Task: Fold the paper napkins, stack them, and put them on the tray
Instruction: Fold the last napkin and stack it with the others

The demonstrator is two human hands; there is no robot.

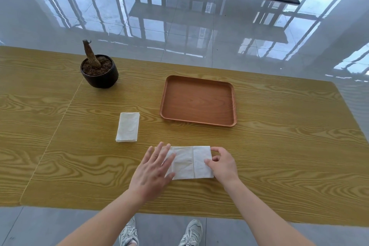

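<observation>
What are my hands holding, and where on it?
The right hand pinches the napkin at its right edge; the left hand presses flat on its left end.

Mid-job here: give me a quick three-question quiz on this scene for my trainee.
1. True or false: something lies in the tray.
2. The left hand lies flat on the napkin; the right hand: A pinches its end, B hovers, C grips the tray?
3. Fill in: the folded pile lies to the tray's ___.
Key: 1 false; 2 A; 3 left.
</observation>
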